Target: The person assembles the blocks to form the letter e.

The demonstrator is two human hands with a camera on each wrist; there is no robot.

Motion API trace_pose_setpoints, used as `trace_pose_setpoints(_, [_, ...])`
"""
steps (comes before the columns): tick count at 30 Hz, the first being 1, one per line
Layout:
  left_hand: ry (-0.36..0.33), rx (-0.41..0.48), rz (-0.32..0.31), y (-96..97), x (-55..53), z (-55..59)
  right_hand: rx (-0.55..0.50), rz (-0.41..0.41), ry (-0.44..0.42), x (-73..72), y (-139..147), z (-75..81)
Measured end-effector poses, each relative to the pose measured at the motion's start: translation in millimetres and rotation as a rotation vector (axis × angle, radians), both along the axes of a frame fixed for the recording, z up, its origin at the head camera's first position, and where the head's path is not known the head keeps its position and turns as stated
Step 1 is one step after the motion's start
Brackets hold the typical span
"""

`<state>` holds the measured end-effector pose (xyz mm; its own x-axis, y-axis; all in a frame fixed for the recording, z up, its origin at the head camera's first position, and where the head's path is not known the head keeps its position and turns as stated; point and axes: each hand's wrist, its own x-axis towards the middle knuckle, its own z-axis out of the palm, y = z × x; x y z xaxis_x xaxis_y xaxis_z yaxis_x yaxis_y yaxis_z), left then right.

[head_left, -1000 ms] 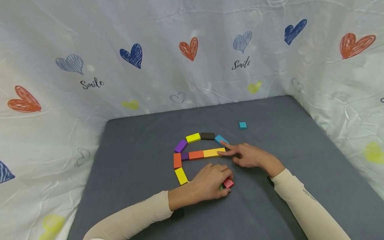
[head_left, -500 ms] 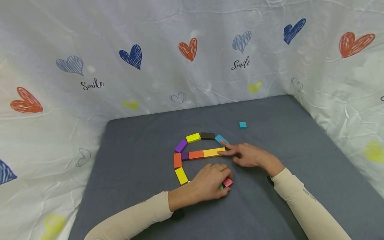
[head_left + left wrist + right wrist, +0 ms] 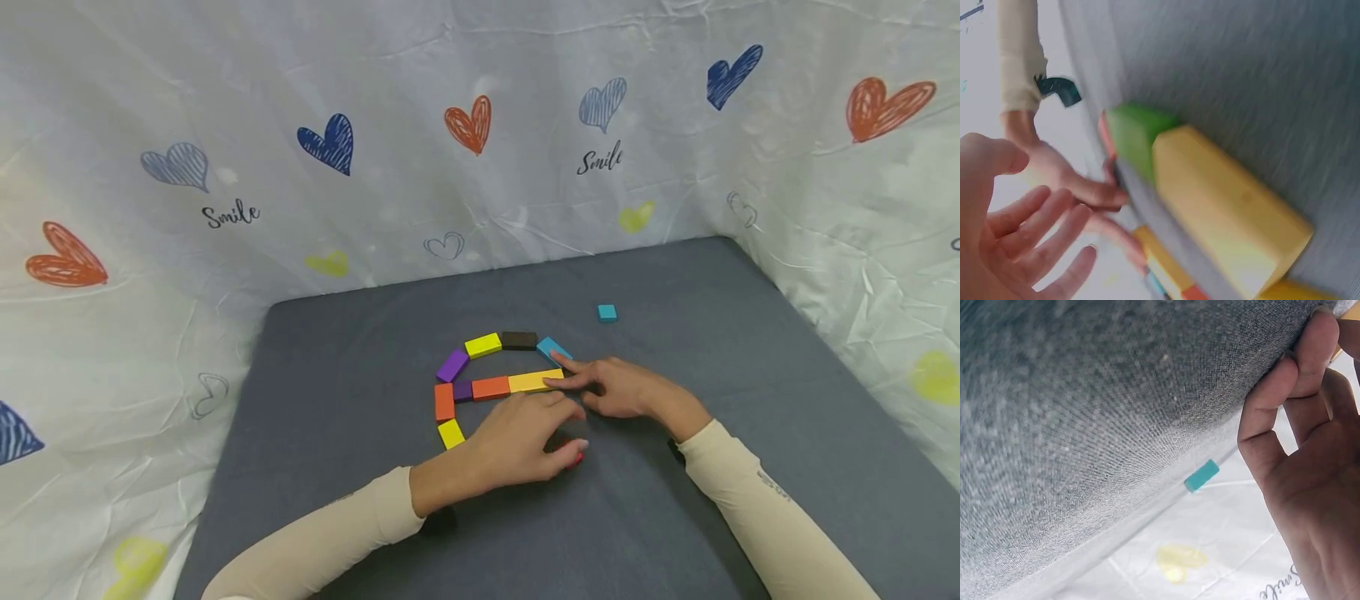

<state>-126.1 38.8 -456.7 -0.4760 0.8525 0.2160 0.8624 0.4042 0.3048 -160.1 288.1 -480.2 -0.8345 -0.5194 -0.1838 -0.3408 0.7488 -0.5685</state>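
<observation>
Coloured wooden blocks lie in a rounded, e-like outline on the grey cloth. My left hand (image 3: 506, 442) hovers over its lower part, fingers loosely bent and holding nothing, and hides most of the blocks there. A green block (image 3: 1138, 134) and a plain wood-coloured block (image 3: 1222, 200) show beside that hand in the left wrist view. A bit of a red block (image 3: 576, 459) peeks out by the left thumb. My right hand (image 3: 630, 390) reaches two extended fingers to the ends of the yellow-orange block (image 3: 529, 382) and the blue block (image 3: 551, 348).
One loose teal block (image 3: 607, 313) lies farther back on the grey table (image 3: 345, 350). The outline also has a dark brown block (image 3: 519, 341), a purple block (image 3: 453, 366) and an orange block (image 3: 444, 403). A white curtain (image 3: 405, 192) with printed hearts hangs behind.
My left hand has come off the green and red blocks at the lower end, lifting and moving slightly away from me as its fingers loosened. The right hand has stayed in place.
</observation>
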Motion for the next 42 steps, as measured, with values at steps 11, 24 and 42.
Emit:
trace_pose_setpoints(11, [0.029,0.193,0.039,0.1,-24.1,31.4,0.027,-0.001,0.059,0.0,3,0.9])
trace_pose_setpoints(24, [-0.07,0.173,0.079,9.9,-53.2,20.9,0.014,-0.004,0.05,1.6,5,-1.3])
trace_pose_setpoints(42, [-0.104,-0.021,0.122,85.6,-139.7,33.1,-0.002,0.054,0.039,2.5,3,-0.4])
